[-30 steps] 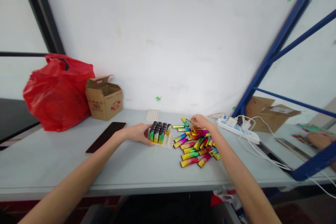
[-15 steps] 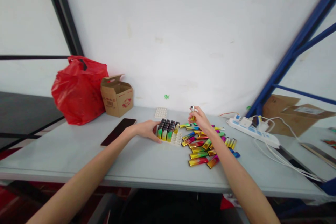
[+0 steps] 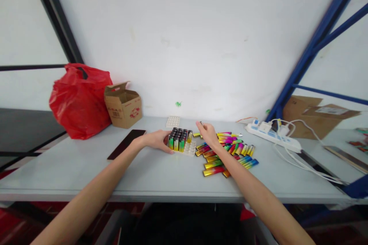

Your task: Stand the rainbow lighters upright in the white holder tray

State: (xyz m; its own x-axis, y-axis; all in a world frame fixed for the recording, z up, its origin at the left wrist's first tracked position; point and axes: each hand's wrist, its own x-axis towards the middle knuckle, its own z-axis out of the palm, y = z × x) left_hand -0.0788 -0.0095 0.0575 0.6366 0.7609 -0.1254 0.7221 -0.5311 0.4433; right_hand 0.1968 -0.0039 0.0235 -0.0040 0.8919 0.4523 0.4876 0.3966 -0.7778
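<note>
Several lighters [image 3: 178, 140] with black tops stand upright in the left part of a white tray [image 3: 190, 149] with round holes; empty holes show at its right side. My left hand [image 3: 158, 140] is spread around the left end of the tray, its thumb by the near corner. Raised just right of the tray, my right hand [image 3: 207, 132] is closed on a lighter [image 3: 202, 124], which is mostly hidden by the fingers. Many colourful lighters [image 3: 214, 164] lie in a loose pile below and right of that hand.
A second white tray [image 3: 173, 121] lies near the wall. To the left are a dark flat phone-like slab [image 3: 126, 144], an open cardboard box [image 3: 123, 108] and a red plastic bag [image 3: 80, 103]. A white power strip [image 3: 273, 138] with cables lies to the right.
My right hand has moved slightly toward the tray and turned, so its lighter is now mostly hidden. The view has shifted a little. My left hand stays at the tray.
</note>
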